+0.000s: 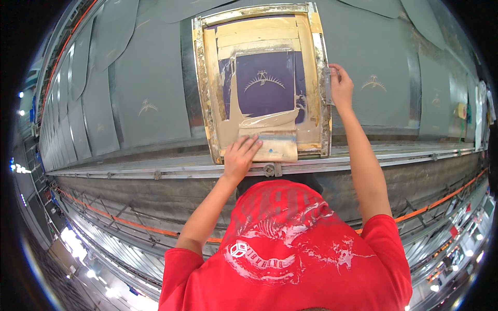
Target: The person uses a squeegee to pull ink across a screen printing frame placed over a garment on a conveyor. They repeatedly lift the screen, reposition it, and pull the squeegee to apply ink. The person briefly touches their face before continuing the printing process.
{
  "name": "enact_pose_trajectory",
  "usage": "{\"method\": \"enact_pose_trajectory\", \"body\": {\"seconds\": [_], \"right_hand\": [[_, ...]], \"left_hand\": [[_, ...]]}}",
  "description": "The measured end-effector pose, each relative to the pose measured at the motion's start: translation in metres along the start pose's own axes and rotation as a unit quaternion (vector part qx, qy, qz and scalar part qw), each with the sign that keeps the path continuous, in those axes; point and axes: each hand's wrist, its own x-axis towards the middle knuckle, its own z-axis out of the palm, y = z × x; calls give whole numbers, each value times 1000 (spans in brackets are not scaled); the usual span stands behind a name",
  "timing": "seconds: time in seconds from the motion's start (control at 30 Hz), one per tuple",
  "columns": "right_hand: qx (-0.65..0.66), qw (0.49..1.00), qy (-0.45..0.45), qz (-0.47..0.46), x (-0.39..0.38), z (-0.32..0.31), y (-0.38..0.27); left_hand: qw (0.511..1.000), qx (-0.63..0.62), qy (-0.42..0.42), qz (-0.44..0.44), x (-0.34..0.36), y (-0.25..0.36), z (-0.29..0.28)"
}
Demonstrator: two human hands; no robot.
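A screen printing frame (201,78) lies on the long table in front of me, its rails crusted with cream ink. Inside it, a purple mesh (259,101) carries a pale curved emblem, with cream ink smeared around the window. My left hand (241,155) is closed over the left end of a wide cream squeegee (275,150), which rests at the near end of the screen. At the frame's right side, my right hand (341,87) grips the rail, near a small grey metal piece (328,85); its fingertips are partly hidden.
Grey fabric panels (150,78) line the table on both sides, several bearing the same pale emblem (374,83). A metal rail (129,172) with a stop block (269,169) runs along the near edge. A tape roll (460,110) sits at far right.
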Motion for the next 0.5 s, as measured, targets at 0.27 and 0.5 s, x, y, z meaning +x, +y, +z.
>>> {"method": "enact_pose_trajectory", "body": {"seconds": [0.27, 0.5], "right_hand": [[-306, 898, -27, -315, 13, -28, -64], [-218, 908, -212, -287, 33, 37, -109]], "left_hand": [[998, -29, 51, -27, 150, -83, -8], [998, -28, 6, -62, 240, -107, -29]]}}
